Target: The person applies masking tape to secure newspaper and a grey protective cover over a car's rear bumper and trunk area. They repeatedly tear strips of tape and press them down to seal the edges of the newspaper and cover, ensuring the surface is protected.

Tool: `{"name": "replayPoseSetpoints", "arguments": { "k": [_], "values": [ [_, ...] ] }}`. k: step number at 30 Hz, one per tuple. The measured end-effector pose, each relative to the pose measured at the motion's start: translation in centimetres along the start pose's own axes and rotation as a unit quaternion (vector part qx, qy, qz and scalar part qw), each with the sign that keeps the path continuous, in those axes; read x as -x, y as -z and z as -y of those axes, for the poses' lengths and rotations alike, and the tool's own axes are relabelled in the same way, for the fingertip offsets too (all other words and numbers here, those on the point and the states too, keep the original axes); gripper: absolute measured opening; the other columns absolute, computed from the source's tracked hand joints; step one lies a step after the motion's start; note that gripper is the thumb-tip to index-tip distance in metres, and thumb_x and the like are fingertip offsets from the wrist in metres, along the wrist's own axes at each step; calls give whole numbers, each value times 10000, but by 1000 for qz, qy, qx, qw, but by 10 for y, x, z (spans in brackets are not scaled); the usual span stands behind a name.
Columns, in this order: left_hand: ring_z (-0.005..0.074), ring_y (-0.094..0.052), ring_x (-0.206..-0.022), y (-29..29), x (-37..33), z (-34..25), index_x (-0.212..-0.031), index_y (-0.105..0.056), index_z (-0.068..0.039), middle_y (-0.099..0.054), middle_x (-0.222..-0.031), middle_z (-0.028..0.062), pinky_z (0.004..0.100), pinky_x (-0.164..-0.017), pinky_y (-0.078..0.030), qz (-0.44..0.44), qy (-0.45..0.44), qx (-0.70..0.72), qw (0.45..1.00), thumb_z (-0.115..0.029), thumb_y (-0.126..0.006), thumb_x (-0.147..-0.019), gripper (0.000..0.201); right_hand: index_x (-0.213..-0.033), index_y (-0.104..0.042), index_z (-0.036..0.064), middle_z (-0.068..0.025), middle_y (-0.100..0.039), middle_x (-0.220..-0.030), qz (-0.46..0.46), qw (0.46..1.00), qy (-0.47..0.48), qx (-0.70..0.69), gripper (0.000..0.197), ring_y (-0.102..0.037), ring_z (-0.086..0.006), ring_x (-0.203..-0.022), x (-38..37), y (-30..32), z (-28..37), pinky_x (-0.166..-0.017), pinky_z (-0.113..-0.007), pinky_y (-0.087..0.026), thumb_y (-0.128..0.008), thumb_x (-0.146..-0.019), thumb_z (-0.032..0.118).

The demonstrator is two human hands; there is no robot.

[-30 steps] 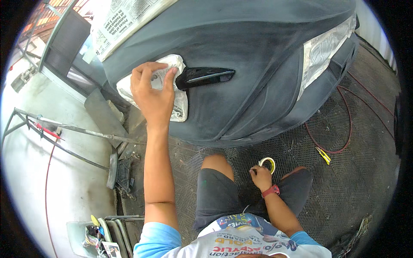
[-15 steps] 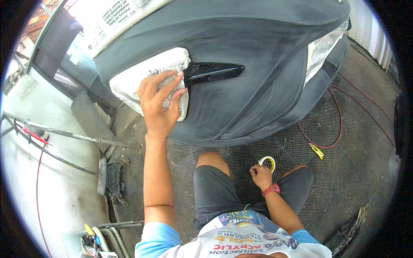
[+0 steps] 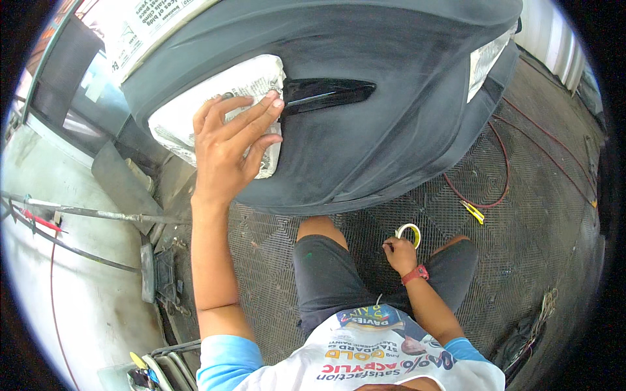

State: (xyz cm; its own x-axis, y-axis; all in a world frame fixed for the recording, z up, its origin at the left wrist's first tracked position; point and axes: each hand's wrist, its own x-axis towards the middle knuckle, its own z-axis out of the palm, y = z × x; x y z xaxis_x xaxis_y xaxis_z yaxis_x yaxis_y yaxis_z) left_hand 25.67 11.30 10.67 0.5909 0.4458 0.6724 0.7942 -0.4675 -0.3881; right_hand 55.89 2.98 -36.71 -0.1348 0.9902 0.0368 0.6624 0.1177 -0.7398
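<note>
Fingers of my left hand [image 3: 225, 140] are stretched out over the right edge of the newspaper masking [image 3: 179, 120] on the dark grey car front. Their tips touch where the paper meets a glossy black tapered strip [image 3: 332, 96], and the thumb stands apart below them. Around the strip lies the matte grey body panel [image 3: 365, 146]. Low between my knees, my right hand [image 3: 399, 255] is closed on a roll of masking tape [image 3: 418, 234], with part of the ring showing beyond the fingers.
On the dark textured floor mat [image 3: 267, 254] lie a red hose [image 3: 507, 156] and a yellow cutter knife [image 3: 472, 212]. More newspaper [image 3: 482, 65] covers a section at the car's right. Metal bars [image 3: 111, 215] and a dark pedal-like part [image 3: 151, 274] stand at the left.
My left hand has shifted slightly left and its fingers have straightened and flattened along the paper's edge. My right hand still holds the tape roll. The whole view has shifted a little.
</note>
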Motion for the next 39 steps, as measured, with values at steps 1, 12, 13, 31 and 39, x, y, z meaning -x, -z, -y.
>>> {"name": "replayPoseSetpoints", "arguments": {
  "k": [1,12,13,31,39],
  "values": [
    [231,-752,-1127,2,1,1,-1337,-851,-189,-847,-1318,-32,471,-1127,-475,15,-4,-8,1000,-182,-919,-847,495,-1032,-850,94,-227,-791,-959,-3,1000,3,5,176,-776,-435,-898,0,2,1,-840,-551,-621,-839,-947,247],
    [127,-701,-951,-40,9,18,-1156,-885,-238,-848,-1151,-122,383,-1043,-461,-125,-59,-74,988,-222,-945,-829,333,-997,-848,89,-209,-787,-936,-32,999,19,14,167,-775,-428,-864,4,9,15,-789,-546,-620,-828,-962,251],
    [126,-695,-971,-44,11,19,-1161,-885,-248,-846,-1161,-128,377,-1057,-449,-137,-61,-90,985,-232,-944,-832,335,-987,-850,88,-210,-787,-942,-34,999,27,9,166,-775,-429,-864,4,12,18,-790,-546,-621,-825,-967,251],
    [263,-824,-1034,-26,101,-156,-1169,-843,-15,-773,-1307,159,346,-899,-665,15,317,502,805,-36,-917,-912,268,-1687,-340,8,-239,-810,-1197,67,925,269,-258,725,-714,-449,-1251,-5,186,242,-1101,-511,-538,-720,-1083,136],
    [212,-770,-875,-21,94,-154,-967,-762,-9,-770,-998,114,335,-797,-616,28,340,458,821,-36,-903,-912,153,-1618,-465,68,-127,-783,-878,181,906,150,-352,535,-750,-263,-781,-7,192,237,-794,-403,-597,-656,-1128,169]
  ]
}}
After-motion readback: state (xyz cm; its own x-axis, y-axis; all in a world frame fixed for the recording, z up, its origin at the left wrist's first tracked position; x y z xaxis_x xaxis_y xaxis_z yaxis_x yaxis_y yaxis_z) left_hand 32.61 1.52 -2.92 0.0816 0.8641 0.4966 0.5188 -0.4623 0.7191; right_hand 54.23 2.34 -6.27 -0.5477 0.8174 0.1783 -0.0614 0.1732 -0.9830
